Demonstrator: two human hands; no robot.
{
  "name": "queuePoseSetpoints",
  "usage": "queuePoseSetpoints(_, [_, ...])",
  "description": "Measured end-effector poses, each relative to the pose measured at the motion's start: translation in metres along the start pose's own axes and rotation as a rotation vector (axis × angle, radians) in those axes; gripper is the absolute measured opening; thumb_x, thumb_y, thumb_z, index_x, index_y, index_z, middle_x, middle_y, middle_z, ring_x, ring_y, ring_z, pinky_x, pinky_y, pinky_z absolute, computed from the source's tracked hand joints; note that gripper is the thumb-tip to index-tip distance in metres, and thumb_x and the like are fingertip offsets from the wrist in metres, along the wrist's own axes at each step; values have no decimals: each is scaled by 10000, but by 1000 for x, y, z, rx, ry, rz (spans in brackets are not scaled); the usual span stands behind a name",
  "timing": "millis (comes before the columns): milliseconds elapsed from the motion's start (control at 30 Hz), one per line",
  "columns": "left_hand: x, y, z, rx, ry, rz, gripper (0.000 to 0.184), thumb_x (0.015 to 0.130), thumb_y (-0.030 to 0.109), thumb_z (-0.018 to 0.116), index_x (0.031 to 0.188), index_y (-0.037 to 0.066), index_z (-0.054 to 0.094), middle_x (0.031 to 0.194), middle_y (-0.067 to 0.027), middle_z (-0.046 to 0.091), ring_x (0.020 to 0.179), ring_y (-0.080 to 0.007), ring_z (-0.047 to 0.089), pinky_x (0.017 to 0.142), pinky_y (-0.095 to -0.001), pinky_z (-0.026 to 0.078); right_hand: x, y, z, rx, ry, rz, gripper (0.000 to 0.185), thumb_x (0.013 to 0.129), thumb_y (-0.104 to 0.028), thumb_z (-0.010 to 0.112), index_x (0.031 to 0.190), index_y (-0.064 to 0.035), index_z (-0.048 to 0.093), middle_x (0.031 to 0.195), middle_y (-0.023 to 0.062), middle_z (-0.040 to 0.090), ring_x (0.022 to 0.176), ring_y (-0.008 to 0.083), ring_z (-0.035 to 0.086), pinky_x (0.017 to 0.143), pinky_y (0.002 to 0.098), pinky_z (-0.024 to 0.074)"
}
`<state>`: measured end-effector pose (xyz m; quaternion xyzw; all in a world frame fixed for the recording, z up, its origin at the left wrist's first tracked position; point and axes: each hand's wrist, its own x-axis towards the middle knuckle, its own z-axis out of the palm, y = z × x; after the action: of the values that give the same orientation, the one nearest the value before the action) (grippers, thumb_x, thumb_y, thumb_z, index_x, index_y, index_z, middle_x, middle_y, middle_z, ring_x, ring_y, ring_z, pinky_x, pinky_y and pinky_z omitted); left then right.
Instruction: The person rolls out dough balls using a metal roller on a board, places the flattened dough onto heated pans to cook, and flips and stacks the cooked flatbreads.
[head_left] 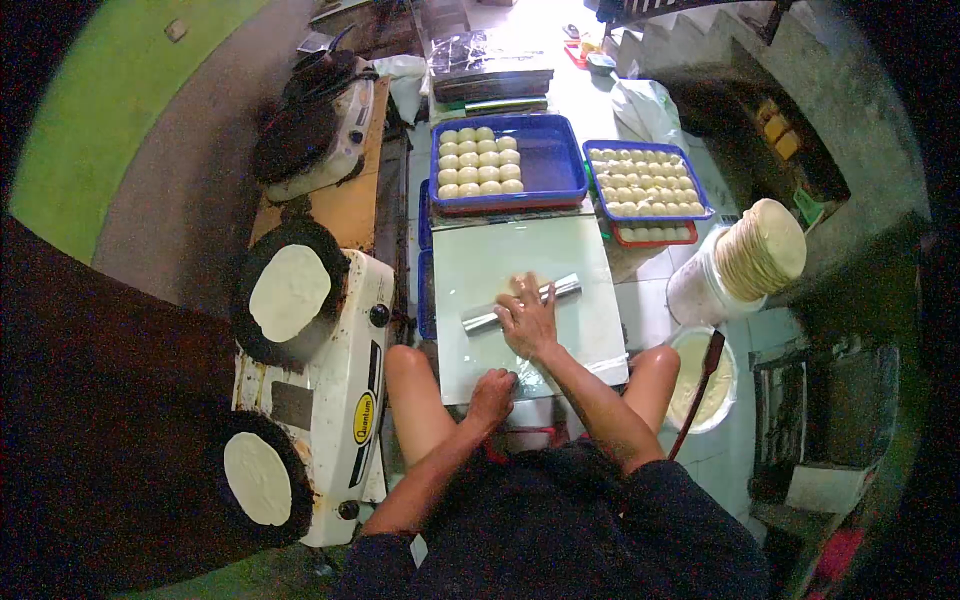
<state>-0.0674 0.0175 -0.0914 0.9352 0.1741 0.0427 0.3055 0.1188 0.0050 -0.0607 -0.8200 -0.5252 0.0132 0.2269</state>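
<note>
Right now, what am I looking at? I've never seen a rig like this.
There's no robot: one person works bare-handed. The only picture comes from a camera worn on their head, looking forward and down, so their own arms enter from the bottom.

In front is a pale, glossy rectangular board. The right hand lies over a shiny metal roller on it. The left hand is curled at the board's near edge; I can't tell whether it holds anything.

Beyond the board, a deep blue rectangular tray contains pale round dough balls. To the left, a white two-burner stove carries two round black griddles, each with a flat pale dough sheet. To the right is a stack of thin pale rounds.
</note>
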Motion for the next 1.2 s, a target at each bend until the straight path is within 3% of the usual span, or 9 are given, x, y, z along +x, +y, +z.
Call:
queuePoseSetpoints(233, [-1,-15,17,-31,-11,14,234,680,12,691,896,41,608,895,-176,615,910,-399,600,791,-485,511,3,-1,-4,111,-34,108,350,914,-316,592,1221,-171,675,1449,278,452,1224,407,558,1072,526,390])
queuePoseSetpoints(367, [-3,-11,7,-112,33,34,248,673,-7,686,903,32,601,868,-186,612,873,-408,610,760,-489,516,29,-1,-18,15,-212,293,309,959,-303,519,1094,-84,691,1215,211,654,1200,318,589,1123,567,269])
queuePoseSetpoints(433, [-2,-7,0,-99,4,23,237,679,-7,679,900,28,600,877,-188,612,887,-408,607,767,-490,514,36,9,-3,-40,158,210,220,910,-264,570,952,-108,720,1210,169,666,1265,319,547,1127,621,241])
queuePoseSetpoints(500, [-3,-1,-3,-93,-8,7,238,679,-10,675,902,22,599,885,-191,611,897,-410,604,778,-493,511,39,18,0,-29,233,193,208,857,-241,606,859,-84,744,1435,203,515,1446,382,338,1155,666,161])
queuePoseSetpoints(633, [-3,-4,2,-82,-15,-17,289,653,13,703,922,20,597,905,-202,608,910,-431,586,802,-514,497,51,29,-2,142,7,266,423,785,-226,651,1156,-30,704,1642,256,17,1491,502,114,1188,606,173])
queuePoseSetpoints(767, [-3,-5,-1,-85,0,29,292,644,34,718,905,16,588,923,-220,601,905,-451,572,807,-519,493,59,26,16,371,-18,218,923,768,-110,663,1572,-116,209,1628,253,118,1480,440,220,1170,393,326])
queuePoseSetpoints(867, [-5,1,-9,-63,7,25,293,626,-19,680,912,16,623,933,-202,610,956,-404,585,850,-490,498,49,18,5,161,-229,31,903,787,-91,660,1571,-130,212,1596,176,273,1432,348,356,1143,483,362])
queuePoseSetpoints(1033, [-3,-1,-4,-53,-24,-17,265,620,-29,684,876,25,637,925,-187,624,964,-392,595,865,-479,501,19,-2,-12,-11,-297,-104,581,910,-166,591,1461,-289,453,1466,1,492,1449,240,337,1162,685,120])
queuePoseSetpoints(1200, [0,0,-7,-46,-18,7,297,616,-48,707,894,38,651,908,-165,632,953,-385,601,852,-470,504,-5,7,-18,27,-309,-182,308,963,-320,517,1217,-259,681,1563,60,393,1524,309,163,1184,670,26])
